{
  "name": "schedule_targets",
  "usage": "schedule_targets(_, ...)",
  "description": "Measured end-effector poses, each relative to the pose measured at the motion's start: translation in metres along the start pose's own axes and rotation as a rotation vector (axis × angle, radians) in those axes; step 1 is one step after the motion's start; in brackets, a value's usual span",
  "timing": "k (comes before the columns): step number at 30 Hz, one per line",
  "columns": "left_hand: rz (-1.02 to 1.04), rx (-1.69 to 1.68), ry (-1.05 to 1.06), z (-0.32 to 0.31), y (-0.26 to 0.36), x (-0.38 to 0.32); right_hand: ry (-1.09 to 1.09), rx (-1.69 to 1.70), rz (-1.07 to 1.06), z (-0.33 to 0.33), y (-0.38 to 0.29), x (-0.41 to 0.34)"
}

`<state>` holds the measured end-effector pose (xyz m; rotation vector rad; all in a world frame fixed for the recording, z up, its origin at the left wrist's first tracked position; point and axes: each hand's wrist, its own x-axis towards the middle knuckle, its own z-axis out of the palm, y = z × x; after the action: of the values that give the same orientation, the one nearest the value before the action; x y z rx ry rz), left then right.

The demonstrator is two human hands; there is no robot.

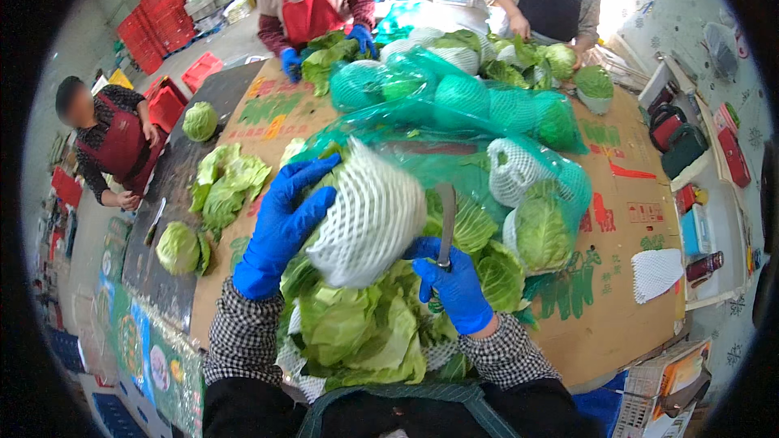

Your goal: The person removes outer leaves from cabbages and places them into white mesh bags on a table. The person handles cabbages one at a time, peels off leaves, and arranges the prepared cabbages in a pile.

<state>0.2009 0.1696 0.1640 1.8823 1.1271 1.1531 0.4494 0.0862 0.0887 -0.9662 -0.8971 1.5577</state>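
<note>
Gloved in blue, my left hand [283, 219] grips a cabbage wrapped in a white foam net [368, 213], raised above a heap of loose cabbage leaves [365, 322]. The net is blurred, and most of the cabbage is hidden inside it. My right hand [453, 283], also gloved, holds a knife [447, 219] with its blade pointing up, close to the net's right side. Beyond my hands lies a green plastic bag [426, 115] holding several net-wrapped cabbages. At its right end a cabbage [540, 228] sits partly in a white net.
Printed cardboard [639, 340] covers much of the table. Whole cabbages [201, 121] and another knife [156, 222] lie on the dark left edge. A flat foam net [657, 274] rests at right. Co-workers stand at far left and across the table, some handling cabbages.
</note>
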Motion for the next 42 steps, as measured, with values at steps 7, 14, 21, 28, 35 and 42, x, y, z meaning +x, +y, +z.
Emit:
schedule_targets(7,-0.332,-0.102,0.382,0.009,-0.062,-0.087,-0.234,-0.887,-0.404,0.041,0.075,-0.001)
schedule_targets(14,0.109,0.196,0.2,0.0,-0.05,-0.145,-0.206,-0.86,-0.41,0.049,0.065,0.018)
schedule_targets(21,0.302,0.387,0.203,0.023,-0.04,-0.138,-0.377,-0.557,-0.423,0.09,0.043,0.003)
schedule_targets(28,-0.09,0.487,0.137,-0.024,-0.038,-0.184,0.199,-0.517,-0.022,0.001,0.034,0.021)
schedule_targets(35,-0.059,0.549,-0.035,-0.036,-0.067,-0.202,-0.16,-0.612,-0.243,0.0,0.071,0.013)
schedule_targets(42,0.142,0.245,-0.17,-0.008,-0.064,-0.121,-0.03,-1.089,-0.403,0.066,0.044,0.007)
